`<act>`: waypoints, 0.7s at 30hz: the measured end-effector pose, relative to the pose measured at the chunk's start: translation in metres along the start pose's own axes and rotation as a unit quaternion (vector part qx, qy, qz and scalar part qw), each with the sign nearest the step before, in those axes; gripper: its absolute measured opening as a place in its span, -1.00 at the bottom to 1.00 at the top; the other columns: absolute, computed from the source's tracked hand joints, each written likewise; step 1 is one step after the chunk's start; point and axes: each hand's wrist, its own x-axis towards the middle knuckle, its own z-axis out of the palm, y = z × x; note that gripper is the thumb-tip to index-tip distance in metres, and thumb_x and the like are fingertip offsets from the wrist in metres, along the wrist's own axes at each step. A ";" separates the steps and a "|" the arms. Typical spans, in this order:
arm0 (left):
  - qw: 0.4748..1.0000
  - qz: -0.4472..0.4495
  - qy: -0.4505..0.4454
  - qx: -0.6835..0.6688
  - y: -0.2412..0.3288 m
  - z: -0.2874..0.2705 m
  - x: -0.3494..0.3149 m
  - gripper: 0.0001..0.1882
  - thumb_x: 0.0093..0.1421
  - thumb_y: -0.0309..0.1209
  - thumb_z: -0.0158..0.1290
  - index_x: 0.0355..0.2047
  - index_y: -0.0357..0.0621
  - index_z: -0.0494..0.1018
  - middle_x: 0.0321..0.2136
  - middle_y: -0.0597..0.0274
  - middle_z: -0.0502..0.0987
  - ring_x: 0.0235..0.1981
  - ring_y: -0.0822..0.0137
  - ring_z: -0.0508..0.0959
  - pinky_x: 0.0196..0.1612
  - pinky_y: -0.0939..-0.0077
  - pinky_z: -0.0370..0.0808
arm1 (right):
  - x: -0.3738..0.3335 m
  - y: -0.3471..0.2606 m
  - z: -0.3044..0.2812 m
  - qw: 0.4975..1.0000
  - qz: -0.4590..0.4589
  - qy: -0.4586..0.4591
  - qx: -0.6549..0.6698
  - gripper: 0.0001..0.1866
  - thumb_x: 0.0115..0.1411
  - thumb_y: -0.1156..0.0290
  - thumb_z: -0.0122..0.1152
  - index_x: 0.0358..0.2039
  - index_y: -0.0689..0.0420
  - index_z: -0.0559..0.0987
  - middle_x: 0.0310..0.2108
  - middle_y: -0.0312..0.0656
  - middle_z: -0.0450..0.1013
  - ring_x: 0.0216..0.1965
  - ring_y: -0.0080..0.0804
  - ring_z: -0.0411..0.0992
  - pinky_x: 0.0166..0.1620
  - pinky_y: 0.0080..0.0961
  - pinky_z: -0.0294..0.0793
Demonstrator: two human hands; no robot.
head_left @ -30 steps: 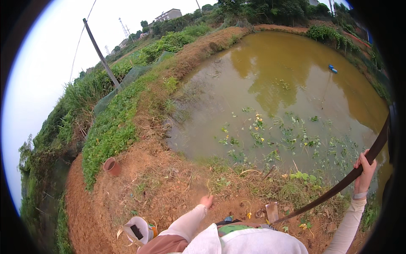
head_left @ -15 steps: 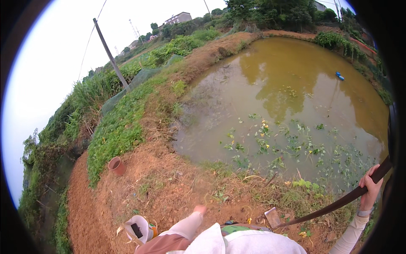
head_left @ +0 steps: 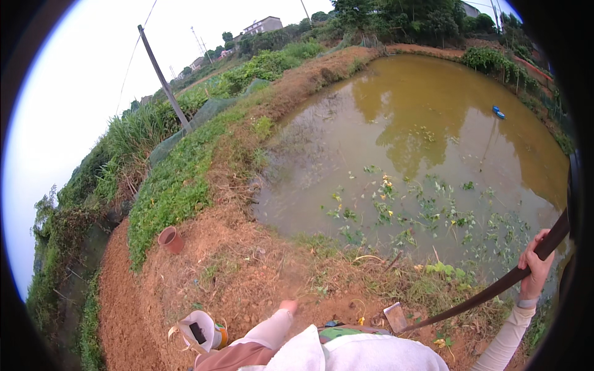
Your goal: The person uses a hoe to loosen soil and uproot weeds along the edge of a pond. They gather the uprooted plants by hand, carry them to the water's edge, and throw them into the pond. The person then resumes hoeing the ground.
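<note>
My right hand point(head_left: 537, 267) grips the long dark handle of a hoe point(head_left: 495, 288) at the right edge. The handle slants down to the left, toward a flat grey blade point(head_left: 395, 317) that rests on the reddish soil. My left arm reaches out low in the middle, and my left hand point(head_left: 288, 305) is over bare soil, with its fingers too foreshortened to make out. Left of that arm stands a white bucket-like container point(head_left: 210, 336) with a dark rectangular object point(head_left: 197, 332) in its mouth.
A muddy pond point(head_left: 371, 142) lies ahead, with leafy vines point(head_left: 427, 210) floating near the bank and a blue float point(head_left: 499, 112) farther out. On the left bank are a brown pot point(head_left: 171, 239), green plants point(head_left: 170, 191), netting point(head_left: 213, 110) and a leaning pole point(head_left: 162, 77).
My right hand has shifted slightly up and left, and the hoe handle is steeper. The hoe's blade has moved a little left. My left hand has barely moved.
</note>
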 end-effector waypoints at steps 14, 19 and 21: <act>0.989 -0.113 0.041 -0.091 -0.048 -0.010 -0.005 -0.86 0.05 -0.45 -0.10 -0.41 -0.26 0.36 -0.54 0.07 0.47 -0.60 0.15 0.52 -0.66 0.21 0.43 | 0.004 0.000 0.009 0.999 -0.002 0.021 -0.028 -0.61 -0.08 0.49 0.18 -0.27 0.17 0.21 -0.68 -0.35 0.19 -0.75 -0.66 0.15 -0.67 -0.77 0.17; 0.946 -0.253 0.019 -0.199 -0.071 -0.035 -0.013 -0.88 0.04 -0.46 -0.12 -0.47 -0.26 0.37 -0.54 0.02 0.47 -0.57 0.13 0.52 -0.65 0.23 0.42 | 0.015 0.006 0.026 0.999 0.010 0.038 -0.029 -0.65 -0.07 0.53 0.13 -0.28 0.17 0.22 -0.65 -0.34 0.21 -0.72 -0.65 0.18 -0.64 -0.76 0.18; 0.949 -0.254 0.006 -0.187 -0.076 -0.038 -0.015 -0.72 0.05 -0.30 -0.14 -0.40 -0.31 0.37 -0.47 -0.02 0.47 -0.48 0.11 0.51 -0.52 0.25 0.41 | 0.017 0.009 0.029 0.999 0.013 0.034 -0.027 -0.66 -0.07 0.53 0.14 -0.29 0.17 0.22 -0.63 -0.34 0.21 -0.71 -0.65 0.19 -0.63 -0.76 0.18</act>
